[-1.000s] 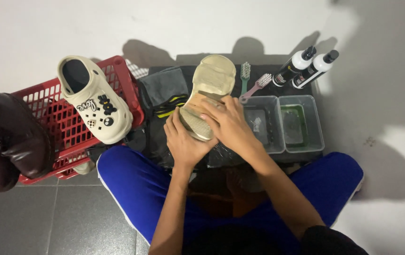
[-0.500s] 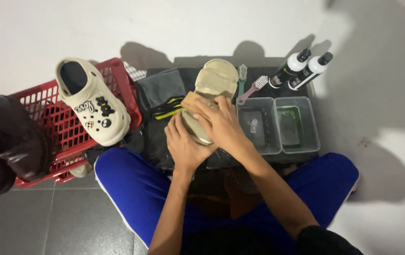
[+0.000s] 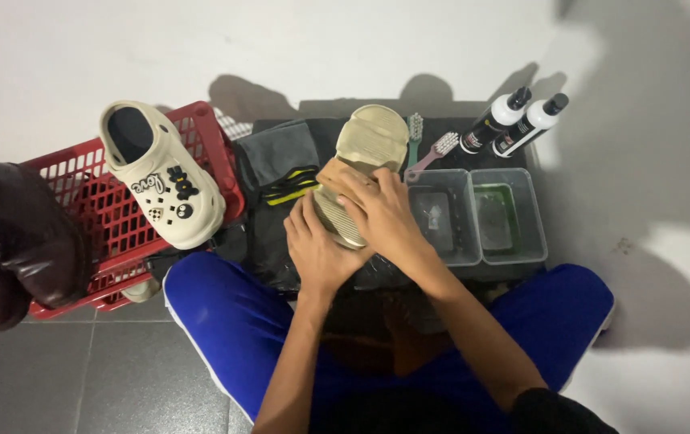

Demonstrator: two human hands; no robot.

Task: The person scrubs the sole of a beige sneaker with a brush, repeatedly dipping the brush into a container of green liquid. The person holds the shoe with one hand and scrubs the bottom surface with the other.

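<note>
I see a plain white wall (image 3: pixel 280 48) across the top of the head view, unmarked apart from hard shadows. One large dark shadow (image 3: pixel 642 120) falls at the upper right, so the light looks strong and directional. Grey floor tiles (image 3: pixel 79 370) fill the lower left, grout lines visible, slightly glossy. At the lower right the surface (image 3: pixel 666 378) reads white; I can't tell if it's wall or floor. No windows or furniture in frame.

trousers: we wear bright blue trousers (image 3: pixel 232 321), one leg just beside the red basket (image 3: pixel 104 209)
sleeve: a dark sleeve (image 3: pixel 554 411) ends at our right elbow
forearms and hands: ours are bare
</note>
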